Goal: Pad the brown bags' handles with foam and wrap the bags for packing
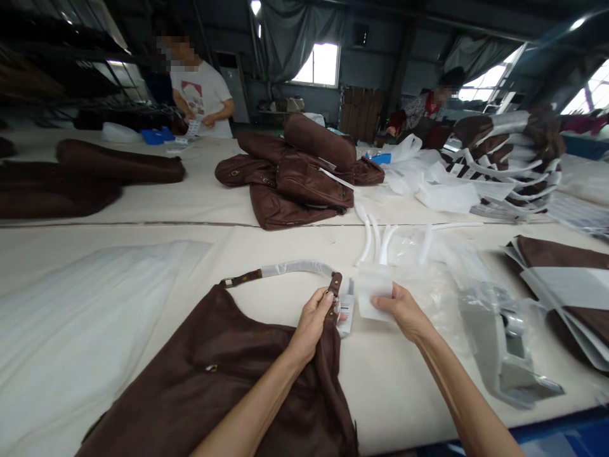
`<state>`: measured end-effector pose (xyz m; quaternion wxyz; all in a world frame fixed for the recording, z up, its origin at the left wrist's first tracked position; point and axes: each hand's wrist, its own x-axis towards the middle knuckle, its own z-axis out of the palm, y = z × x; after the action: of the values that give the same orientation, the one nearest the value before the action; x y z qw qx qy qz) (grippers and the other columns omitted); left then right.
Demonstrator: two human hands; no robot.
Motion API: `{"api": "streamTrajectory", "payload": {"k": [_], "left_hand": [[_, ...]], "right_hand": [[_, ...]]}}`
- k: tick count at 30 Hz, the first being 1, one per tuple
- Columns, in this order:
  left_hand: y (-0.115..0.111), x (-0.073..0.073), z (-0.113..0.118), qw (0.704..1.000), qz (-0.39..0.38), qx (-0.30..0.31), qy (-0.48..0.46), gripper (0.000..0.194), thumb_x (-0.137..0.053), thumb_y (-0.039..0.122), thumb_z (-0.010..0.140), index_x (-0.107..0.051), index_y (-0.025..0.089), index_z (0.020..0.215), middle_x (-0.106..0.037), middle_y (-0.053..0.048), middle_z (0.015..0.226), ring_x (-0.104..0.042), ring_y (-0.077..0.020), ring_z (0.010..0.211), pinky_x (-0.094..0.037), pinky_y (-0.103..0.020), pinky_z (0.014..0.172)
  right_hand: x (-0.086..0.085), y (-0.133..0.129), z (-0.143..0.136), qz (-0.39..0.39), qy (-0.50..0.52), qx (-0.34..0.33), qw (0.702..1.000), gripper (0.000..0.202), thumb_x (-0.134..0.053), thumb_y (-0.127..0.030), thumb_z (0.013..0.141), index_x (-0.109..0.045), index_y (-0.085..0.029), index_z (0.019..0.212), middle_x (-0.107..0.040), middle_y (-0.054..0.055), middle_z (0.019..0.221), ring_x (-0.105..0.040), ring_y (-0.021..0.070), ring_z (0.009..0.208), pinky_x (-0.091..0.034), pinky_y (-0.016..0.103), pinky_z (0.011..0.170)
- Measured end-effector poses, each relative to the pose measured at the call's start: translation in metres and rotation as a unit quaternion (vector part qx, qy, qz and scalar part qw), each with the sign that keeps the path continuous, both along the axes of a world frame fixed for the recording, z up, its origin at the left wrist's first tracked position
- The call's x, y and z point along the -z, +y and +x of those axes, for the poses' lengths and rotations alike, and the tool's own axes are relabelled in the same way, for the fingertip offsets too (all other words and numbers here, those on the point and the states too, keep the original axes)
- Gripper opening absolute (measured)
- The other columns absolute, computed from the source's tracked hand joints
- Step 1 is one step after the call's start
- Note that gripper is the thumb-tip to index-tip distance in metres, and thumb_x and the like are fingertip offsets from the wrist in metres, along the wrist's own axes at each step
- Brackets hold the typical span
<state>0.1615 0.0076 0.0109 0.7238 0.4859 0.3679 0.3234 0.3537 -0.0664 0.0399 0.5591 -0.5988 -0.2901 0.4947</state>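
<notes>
A brown suede bag (pixel 204 374) lies flat on the cream table (pixel 143 254) in front of me. Its handle (pixel 290 269) is wrapped in clear plastic and arches away from me. My left hand (pixel 314 320) grips the bag's top corner where the handle's strap end (pixel 334 285) joins. A white hang tag (pixel 346 314) dangles beside that corner. My right hand (pixel 399 308) pinches a small white sheet of foam or paper (pixel 373 295), just right of the tag.
A pile of brown bags (pixel 299 174) sits mid-table. White strips (pixel 373 238) and plastic wrap (pixel 438 254) lie to the right, with a grey tape dispenser (pixel 509 346) and wrapped bags (pixel 561 279). Two people work at the far side. Clear sheeting (pixel 71 298) covers the left.
</notes>
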Motion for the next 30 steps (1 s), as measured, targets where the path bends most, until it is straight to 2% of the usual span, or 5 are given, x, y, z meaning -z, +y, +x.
{"api": "streamTrajectory", "payload": {"k": [6,9,15,21,30], "left_hand": [[-0.003,0.004,-0.002,1.0,0.002,0.001,-0.006,0.056,-0.06,0.065,0.083,-0.061,0.019,0.114,-0.063,-0.003,0.077,-0.064,-0.0167,0.068,-0.049,-0.023,0.056],[-0.001,0.007,-0.001,1.0,0.012,-0.015,0.0,0.059,-0.061,0.066,0.082,-0.063,0.019,0.118,-0.063,-0.014,0.119,-0.065,-0.0238,0.097,-0.056,-0.029,0.07],[0.004,0.009,-0.004,0.993,0.095,-0.008,0.075,0.05,-0.058,0.061,0.087,-0.07,0.022,0.115,-0.024,-0.008,0.162,-0.011,-0.028,0.152,-0.028,-0.036,0.118],[0.001,0.009,-0.003,0.998,0.062,-0.016,-0.011,0.053,-0.06,0.062,0.085,-0.072,0.016,0.108,-0.07,-0.011,0.096,-0.063,-0.0261,0.096,-0.049,-0.035,0.087],[0.003,0.006,0.008,0.992,0.05,-0.099,-0.061,0.041,-0.077,0.042,0.077,-0.073,0.019,0.111,-0.071,-0.007,0.105,-0.064,-0.0203,0.09,-0.05,-0.028,0.082]], "right_hand": [[-0.004,0.019,0.011,-0.13,-0.082,-0.136,0.979,0.028,-0.064,-0.033,0.053,-0.062,-0.016,0.075,-0.059,-0.001,0.059,-0.048,0.0116,0.05,-0.03,0.022,0.045],[-0.007,0.035,0.01,-0.163,-0.117,-0.19,0.961,0.017,-0.057,-0.025,0.049,-0.061,-0.016,0.062,-0.057,0.0,0.054,-0.048,0.0116,0.048,-0.033,0.022,0.047],[-0.007,0.076,-0.004,-0.187,-0.184,-0.277,0.924,0.008,-0.059,-0.016,0.048,-0.052,-0.018,0.051,-0.042,-0.006,0.037,-0.032,0.0074,0.035,-0.016,0.022,0.039],[-0.015,0.087,-0.011,-0.122,-0.159,-0.338,0.919,0.021,-0.075,-0.028,0.055,-0.063,-0.017,0.069,-0.055,-0.005,0.051,-0.046,0.0102,0.046,-0.029,0.021,0.044],[0.019,0.037,-0.024,-0.038,0.148,-0.058,0.987,0.043,-0.093,-0.03,0.051,-0.07,-0.017,0.084,-0.072,0.002,0.075,-0.064,0.0143,0.062,-0.051,0.026,0.065]]}}
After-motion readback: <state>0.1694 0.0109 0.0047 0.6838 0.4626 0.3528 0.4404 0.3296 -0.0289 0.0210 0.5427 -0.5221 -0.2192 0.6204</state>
